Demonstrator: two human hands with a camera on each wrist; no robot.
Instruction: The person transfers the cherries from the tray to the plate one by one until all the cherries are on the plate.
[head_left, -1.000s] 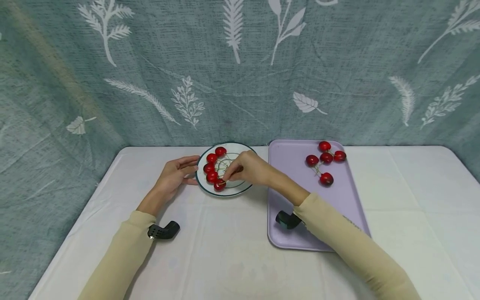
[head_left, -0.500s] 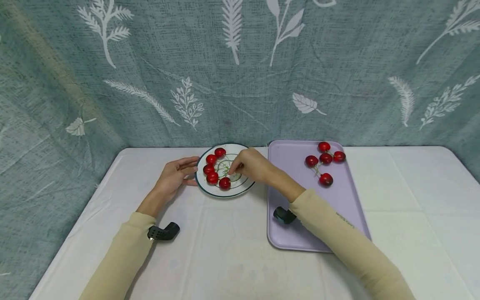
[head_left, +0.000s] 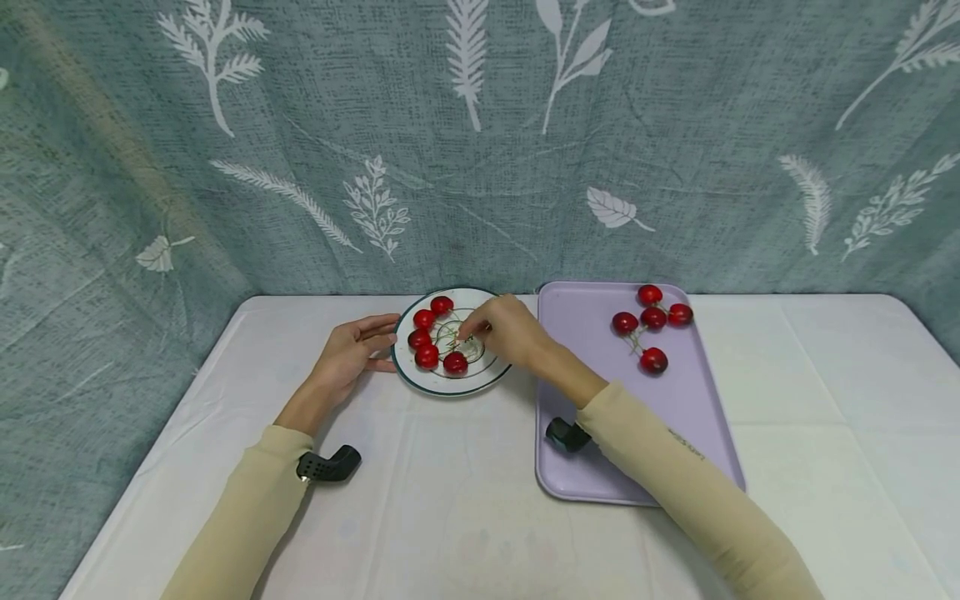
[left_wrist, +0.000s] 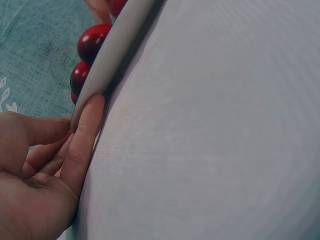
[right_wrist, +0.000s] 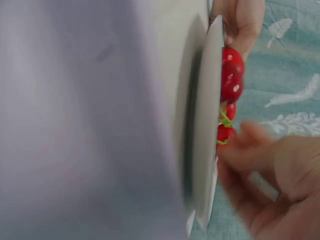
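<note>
On the white plate (head_left: 457, 388) with a dark rim, several red cherries form an arc along the left and front. The front cherry (head_left: 455, 363) lies just below the fingertips of my right hand (head_left: 508, 332). Finger and thumb pinch thin green cherry stems (right_wrist: 225, 119) over the plate's middle; the exact pinch is partly hidden. With fairly straight fingers, my left hand (head_left: 347, 357) touches the plate's left edge. In the left wrist view, one finger (left_wrist: 82, 140) lies against the plate's underside, close to the tablecloth.
A lilac tray (head_left: 637, 450) lies right of the plate, under my right forearm. Several more cherries (head_left: 653, 318) with joined stems sit in its far right part. White cloth (head_left: 450, 483) covers the table, and a patterned green curtain (head_left: 480, 208) hangs behind.
The front cherry has shifted right and slightly back on the plate, along with my right hand. My left hand has stayed at the plate's edge.
</note>
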